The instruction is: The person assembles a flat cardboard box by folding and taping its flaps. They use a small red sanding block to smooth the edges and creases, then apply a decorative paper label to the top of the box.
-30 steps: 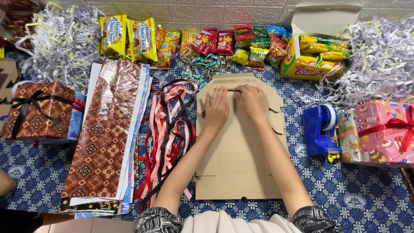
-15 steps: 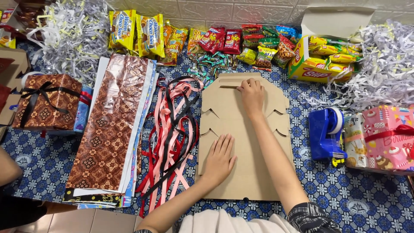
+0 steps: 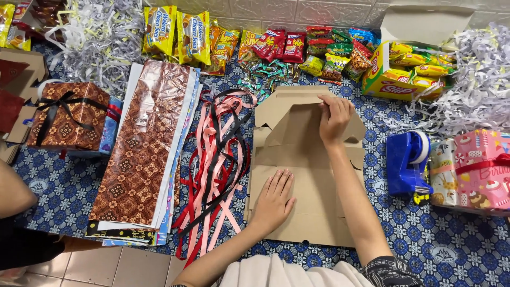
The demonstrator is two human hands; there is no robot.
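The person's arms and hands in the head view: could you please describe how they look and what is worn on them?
Both forearms are bare. The left hand and right hand show no gloves, rings or watch. A dark patterned sleeve sits at the right elbow, over a pale garment.

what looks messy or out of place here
Nothing looks damaged or spilled. The loosest spot is the ribbon pile, a tangle of pink, red and black strips spilling off the patterned cloth onto the floor tiles. The flat cardboard box blank has its far flap raised under the right hand, with the left hand pressing it flat.
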